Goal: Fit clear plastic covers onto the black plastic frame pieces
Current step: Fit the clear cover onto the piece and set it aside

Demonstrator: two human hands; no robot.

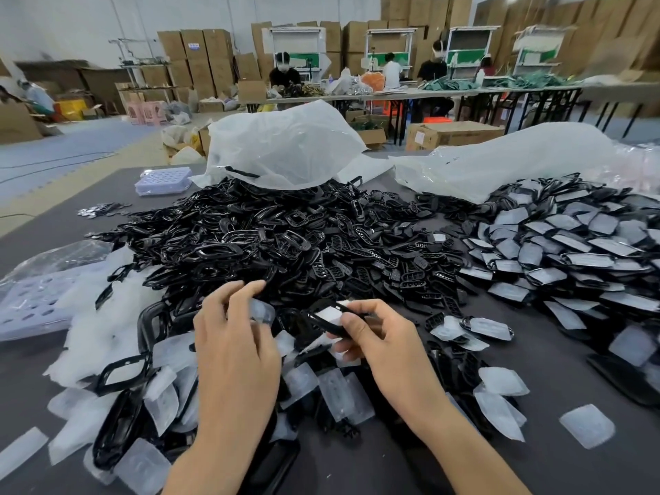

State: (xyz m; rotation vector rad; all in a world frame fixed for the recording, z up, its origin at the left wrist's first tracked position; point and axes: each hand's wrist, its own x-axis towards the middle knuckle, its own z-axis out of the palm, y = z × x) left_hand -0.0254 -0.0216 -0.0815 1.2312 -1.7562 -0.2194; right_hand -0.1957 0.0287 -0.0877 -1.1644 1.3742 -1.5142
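My right hand (375, 337) pinches a black frame piece (326, 317) with a clear cover seated in its opening, held just above the table. My left hand (232, 337) holds a loose clear plastic cover (262, 310) between thumb and fingers, a little to the left of the frame. A big heap of bare black frames (271, 241) lies behind both hands. Loose clear covers (339, 391) are scattered under and around my wrists. At the right sits a pile of frames with covers fitted (578, 251).
A grey table (557, 469) carries everything. Crumpled plastic bags (285, 144) lie at the back, a lilac perforated tray (162, 180) at back left and another (32, 298) at the left edge. Other people work at long tables (428, 92) far behind, among cardboard boxes.
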